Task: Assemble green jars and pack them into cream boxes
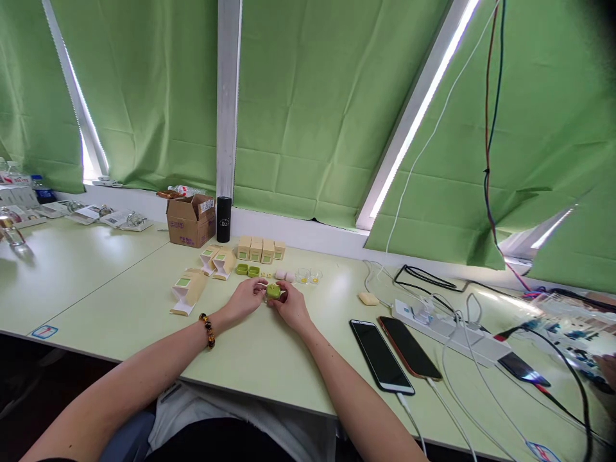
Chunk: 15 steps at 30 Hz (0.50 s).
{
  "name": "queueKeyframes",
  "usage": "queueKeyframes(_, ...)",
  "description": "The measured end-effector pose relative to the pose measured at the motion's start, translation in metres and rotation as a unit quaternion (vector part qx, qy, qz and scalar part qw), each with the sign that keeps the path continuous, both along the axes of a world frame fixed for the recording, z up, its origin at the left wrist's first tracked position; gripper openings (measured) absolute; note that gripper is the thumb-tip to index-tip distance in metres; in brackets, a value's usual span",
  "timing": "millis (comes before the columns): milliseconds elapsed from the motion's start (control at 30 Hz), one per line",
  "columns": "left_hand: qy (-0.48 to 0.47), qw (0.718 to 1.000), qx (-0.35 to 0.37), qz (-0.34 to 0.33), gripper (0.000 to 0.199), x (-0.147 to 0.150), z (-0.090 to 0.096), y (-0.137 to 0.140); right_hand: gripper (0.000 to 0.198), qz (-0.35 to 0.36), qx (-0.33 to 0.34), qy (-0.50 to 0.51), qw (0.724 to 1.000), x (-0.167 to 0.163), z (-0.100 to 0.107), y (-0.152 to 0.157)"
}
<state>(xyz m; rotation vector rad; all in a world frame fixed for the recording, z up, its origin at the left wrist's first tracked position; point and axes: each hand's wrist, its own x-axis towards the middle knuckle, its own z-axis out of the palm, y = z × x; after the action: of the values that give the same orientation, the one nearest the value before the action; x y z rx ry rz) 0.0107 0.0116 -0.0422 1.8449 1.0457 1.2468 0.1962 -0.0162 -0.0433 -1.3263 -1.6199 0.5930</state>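
Above the table, in the middle of the view, I hold a small green square-topped container between both hands. The fingers of my left hand close on its left side; those of my right hand grip its right side. Its lower part is partly hidden by the fingers. Just beyond my hands stand two small green square cups, some tiny yellowish pieces, two pale pink round pieces and two clear cups with something yellow inside. A beaded bracelet circles my left wrist.
Small cardboard boxes stand in a row behind; opened cartons lie left. Near the wall are a brown box and black tumbler. On the right lie two phones, a power strip and loose cables.
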Motion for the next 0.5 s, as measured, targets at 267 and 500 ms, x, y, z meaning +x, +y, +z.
queueKeyframes(267, -0.023, 0.998, 0.019, 0.047, 0.024, -0.005, 0.012, 0.001, 0.061, -0.002, 0.002, 0.01, 1.0, 0.004, -0.005, 0.006)
queueKeyframes(500, -0.069, 0.992, 0.051, 0.094, 0.023, -0.03, 0.069, 0.002, 0.056, 0.009, -0.028, 0.009, 1.0, 0.009, -0.006, 0.007)
